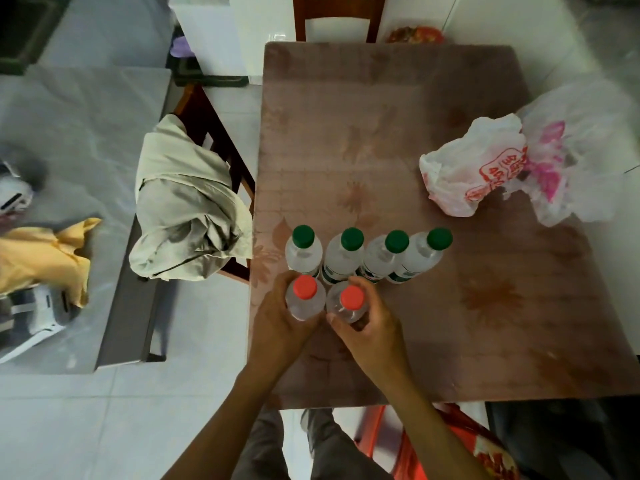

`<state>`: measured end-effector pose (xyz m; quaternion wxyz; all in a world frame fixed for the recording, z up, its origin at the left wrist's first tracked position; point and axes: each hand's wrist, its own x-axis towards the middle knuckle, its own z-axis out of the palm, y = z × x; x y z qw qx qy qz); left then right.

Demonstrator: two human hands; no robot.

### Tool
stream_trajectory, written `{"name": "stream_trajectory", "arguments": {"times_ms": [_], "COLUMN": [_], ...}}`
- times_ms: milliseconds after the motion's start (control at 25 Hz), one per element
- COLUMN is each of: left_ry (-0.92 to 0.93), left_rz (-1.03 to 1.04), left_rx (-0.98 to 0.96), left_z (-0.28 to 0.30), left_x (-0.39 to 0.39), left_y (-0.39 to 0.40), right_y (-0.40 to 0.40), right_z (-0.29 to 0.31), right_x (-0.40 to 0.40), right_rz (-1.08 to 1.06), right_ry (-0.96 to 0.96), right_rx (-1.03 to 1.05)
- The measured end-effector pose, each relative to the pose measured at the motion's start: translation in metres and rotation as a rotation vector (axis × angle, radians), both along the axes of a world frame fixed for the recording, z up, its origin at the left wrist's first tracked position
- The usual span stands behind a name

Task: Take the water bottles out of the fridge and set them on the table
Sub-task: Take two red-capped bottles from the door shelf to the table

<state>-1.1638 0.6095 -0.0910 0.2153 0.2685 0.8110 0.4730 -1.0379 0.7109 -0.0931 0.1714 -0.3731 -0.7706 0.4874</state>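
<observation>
Red-capped clear plastic bottles [304,299], probably cylindrical, gripped on glossy table [381,116].

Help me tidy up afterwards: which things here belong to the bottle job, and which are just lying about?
Job: four clear green-capped plastic bottles; two clear red-capped plastic bottles, one in each hand's grip, left hand, right hand; brown patterned table.

Lying about: crumpled white and pink plastic bags; beige cloth draped on a wooden chair.

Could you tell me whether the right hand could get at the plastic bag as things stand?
Probably not yet: the right hand is closed on a red-capped bottle. The bare table between it and the plastic bag leaves the way free.
</observation>
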Motion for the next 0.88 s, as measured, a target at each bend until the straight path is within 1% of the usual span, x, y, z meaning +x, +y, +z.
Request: {"name": "stream_trajectory", "arguments": {"times_ms": [120, 200, 280, 400, 440, 520, 600, 640, 680, 720, 760, 800, 840, 880], "left_ry": [-0.016, -0.001, -0.028, -0.075, -0.07, -0.088, -0.163, -0.214, -0.277, -0.311, -0.288, -0.226, -0.107, 0.025], "left_rz": [-0.022, -0.043, -0.06, -0.075, -0.059, -0.005, 0.025, 0.004, -0.036, -0.117, -0.254, -0.434, -0.6, -0.733], "left_rx": [0.006, -0.004, -0.018, -0.015, -0.048, -0.172, -0.422, -0.535, -0.572, -0.551, -0.476, -0.36, -0.269, -0.217], "left_z": [-0.008, -0.015, -0.022, -0.023, -0.022, -0.025, -0.03, -0.03, -0.027, -0.023, -0.018, -0.014, -0.011, -0.016], "left_x": [-0.007, -0.006, -0.004, -0.004, -0.004, -0.002, 0.007, 0.014, 0.021, 0.027, 0.033, 0.039, 0.042, 0.043], "left_y": [0.002, -0.003, -0.007, -0.009, -0.009, -0.013, -0.024, -0.034, -0.043, -0.05, -0.058, -0.065, -0.069, -0.073], "right_y": [0.003, 0.002, -0.001, -0.009, -0.011, -0.015, -0.023, -0.029, -0.037, -0.048, -0.061, -0.076, -0.09, -0.103], "right_z": [-0.005, -0.01, -0.013, -0.012, -0.012, -0.011, -0.014, -0.016, -0.018, -0.017, -0.016, -0.016, -0.02, -0.024], "right_x": [-0.006, -0.008, -0.008, -0.005, -0.004, 0.0, 0.009, 0.016, 0.024, 0.032, 0.039, 0.047, 0.054, 0.062], "right_rz": [-0.025, -0.048, -0.07, -0.103, -0.122, -0.144, -0.18, -0.226, -0.286, -0.357, -0.44, -0.509, -0.534, -0.543], "right_ry": [0.006, 0.005, 0.009, 0.012, 0.005, -0.011, -0.069, -0.126, -0.19, -0.231, -0.257, -0.274, -0.323, -0.416], "right_rx": [-0.007, 0.029, 0.045, 0.01, -0.016, -0.052, -0.041, -0.034, -0.05, -0.083, -0.089, -0.012, 0.133, 0.259]}}
